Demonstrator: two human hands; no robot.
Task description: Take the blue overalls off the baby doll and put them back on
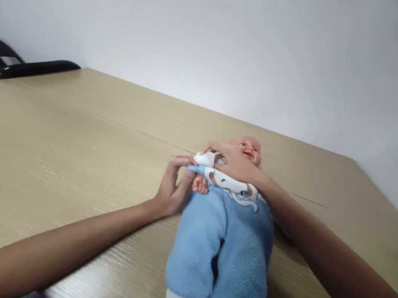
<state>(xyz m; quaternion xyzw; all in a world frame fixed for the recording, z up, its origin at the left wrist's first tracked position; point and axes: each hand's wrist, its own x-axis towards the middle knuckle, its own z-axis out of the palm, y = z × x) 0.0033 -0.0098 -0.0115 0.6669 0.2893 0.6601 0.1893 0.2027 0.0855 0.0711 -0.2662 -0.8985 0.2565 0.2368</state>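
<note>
A baby doll [252, 151] lies on its back on the table, its head toward the far side. It wears a fuzzy blue romper [204, 238] with white cuffs and an elephant picture on the chest. My left hand [175, 182] pinches the blue edge of the garment beside the doll's small hand [200, 183]. Across the doll's chest, my right hand [229, 160] reaches over to the white sleeve [205, 159], its fingers curled on the cloth. Part of the doll's neck and shoulder is hidden behind my right hand.
The light wooden table [73, 151] has a thin seam running across it. A white wall [213, 47] rises behind it. At the far left stands a black chair [40, 69] with something pink near it.
</note>
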